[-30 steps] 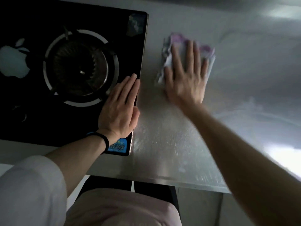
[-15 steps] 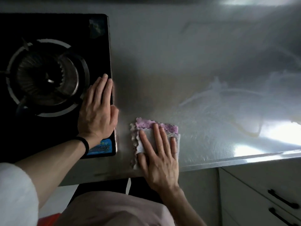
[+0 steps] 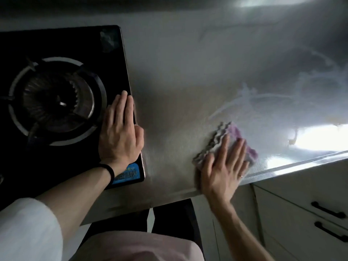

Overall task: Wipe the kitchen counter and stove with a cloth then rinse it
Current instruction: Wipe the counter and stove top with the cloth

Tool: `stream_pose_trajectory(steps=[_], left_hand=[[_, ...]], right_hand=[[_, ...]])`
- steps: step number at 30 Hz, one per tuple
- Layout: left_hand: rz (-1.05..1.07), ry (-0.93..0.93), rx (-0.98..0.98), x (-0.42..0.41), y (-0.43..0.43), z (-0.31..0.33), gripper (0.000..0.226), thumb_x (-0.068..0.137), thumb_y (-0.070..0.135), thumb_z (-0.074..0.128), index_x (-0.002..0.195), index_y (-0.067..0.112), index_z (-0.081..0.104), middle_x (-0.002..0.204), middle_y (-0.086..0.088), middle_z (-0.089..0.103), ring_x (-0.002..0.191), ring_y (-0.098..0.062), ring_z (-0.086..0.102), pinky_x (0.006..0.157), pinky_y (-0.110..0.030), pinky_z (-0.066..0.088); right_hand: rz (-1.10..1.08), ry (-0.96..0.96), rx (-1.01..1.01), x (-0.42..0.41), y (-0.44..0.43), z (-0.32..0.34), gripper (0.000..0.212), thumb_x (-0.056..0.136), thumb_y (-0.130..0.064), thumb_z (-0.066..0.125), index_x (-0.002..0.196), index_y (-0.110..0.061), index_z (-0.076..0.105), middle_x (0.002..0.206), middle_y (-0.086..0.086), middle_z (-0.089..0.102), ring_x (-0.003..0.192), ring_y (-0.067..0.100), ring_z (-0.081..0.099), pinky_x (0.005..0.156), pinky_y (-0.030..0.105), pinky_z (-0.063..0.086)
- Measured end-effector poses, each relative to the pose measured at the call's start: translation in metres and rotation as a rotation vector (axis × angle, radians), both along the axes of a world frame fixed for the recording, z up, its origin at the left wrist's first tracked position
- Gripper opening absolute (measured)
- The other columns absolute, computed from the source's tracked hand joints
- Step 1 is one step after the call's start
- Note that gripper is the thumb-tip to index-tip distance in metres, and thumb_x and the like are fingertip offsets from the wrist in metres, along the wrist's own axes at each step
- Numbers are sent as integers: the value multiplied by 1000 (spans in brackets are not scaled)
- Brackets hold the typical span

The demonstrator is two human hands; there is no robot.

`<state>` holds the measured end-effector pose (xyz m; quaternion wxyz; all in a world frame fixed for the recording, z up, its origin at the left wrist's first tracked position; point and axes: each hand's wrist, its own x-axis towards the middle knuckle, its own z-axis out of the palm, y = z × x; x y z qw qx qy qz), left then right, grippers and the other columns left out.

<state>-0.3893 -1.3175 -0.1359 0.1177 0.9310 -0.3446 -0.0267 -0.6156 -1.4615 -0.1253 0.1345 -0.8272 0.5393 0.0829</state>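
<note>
Head view: I see right grip (image 3: 224, 166) flat, fingers straight, pressing purple-white cloth (image 3: 237, 133) onto steel desk (image 3: 178, 81) near front edge. Left grip (image 3: 120, 132) flat, fingers straight and together, resting on right edge of black stove (image 3: 56, 44), beside burner (image 3: 54, 102). Pale streaks (image 3: 263, 97) on desk beyond cloth.

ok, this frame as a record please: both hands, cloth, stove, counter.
left hand: flat, fingers straight, resting on the right edge of the gas stove
right hand: flat, pressing the cloth onto the counter near its front edge
cloth: purple and grey, bunched, partly under the fingers
gas stove: black glass top, burner shows no flame
counter: metal, pale streaks beyond the cloth
</note>
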Motion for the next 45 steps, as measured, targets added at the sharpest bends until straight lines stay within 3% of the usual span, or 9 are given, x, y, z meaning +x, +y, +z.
stream_pose_trajectory(steps=[6, 13, 15, 19, 24, 30, 33, 37, 45], left_hand=[[-11, -3, 18, 1, 1, -1, 73, 91, 20, 41, 160, -3, 29, 170, -21, 27, 157, -36, 28, 129, -50, 24], [-17, 2, 6, 3, 3, -4, 73, 91, 21, 42, 160, -1, 30, 170, -18, 27, 157, -34, 28, 130, -48, 23], [-17, 17, 5, 4, 3, -4, 74, 90, 21, 43, 160, -1, 31, 170, -18, 28, 157, -34, 28, 129, -49, 24], [7, 70, -17, 4, 1, 0, 73, 90, 21, 42, 159, -2, 34, 170, -18, 28, 157, -34, 29, 127, -52, 27], [70, 141, -145, -1, -23, 12, 78, 83, 18, 52, 158, 4, 36, 166, -16, 36, 152, -38, 35, 126, -52, 27], [49, 184, 90, -14, -109, 11, 74, 94, 36, 53, 164, 32, 31, 173, -14, 23, 155, -46, 26, 124, -64, 19], [77, 126, 249, -14, -121, 1, 76, 94, 47, 43, 165, 42, 19, 176, -12, 12, 158, -48, 16, 123, -70, 13], [83, 72, 234, -17, -121, -2, 75, 95, 48, 43, 166, 41, 19, 176, -10, 12, 158, -47, 17, 123, -71, 13], [114, 66, 227, -18, -123, -1, 76, 91, 48, 48, 164, 42, 26, 175, -9, 18, 157, -45, 22, 122, -70, 17]], right_hand=[[261, -58, 52, 46, 121, -8, 69, 104, -53, 30, 167, -33, 9, 175, 11, -2, 162, 30, 0, 128, 52, -1], [587, -101, 47, 8, 46, -10, 66, 105, -57, 30, 166, -39, 13, 176, 3, 5, 162, 23, 4, 130, 46, -2], [527, -85, 20, -19, -8, -10, 68, 102, -54, 35, 165, -38, 17, 176, 3, 5, 162, 24, 5, 129, 51, 6], [295, -27, 11, -67, -116, 3, 68, 103, -54, 26, 166, -32, 16, 176, 4, -1, 162, 26, 3, 127, 62, 11], [112, -32, -27, -62, -120, 7, 70, 100, -49, 24, 166, -28, 13, 175, 11, 1, 162, 30, 3, 127, 62, 9], [542, -44, 55, -36, -51, 2, 72, 97, -50, 39, 165, -31, 24, 174, 11, 11, 160, 31, 14, 126, 52, 13], [645, -56, 34, -2, -78, -7, 68, 101, -53, 34, 166, -35, 19, 176, 6, 7, 162, 25, 7, 127, 49, 8], [766, -125, 0, 81, -141, -18, 65, 105, -58, 23, 166, -38, 11, 176, 6, 5, 162, 24, 4, 129, 44, -4], [840, -171, 9, 283, -259, -28, 66, 105, -62, 22, 165, -41, 4, 176, 8, -3, 162, 26, -5, 130, 53, 0]])
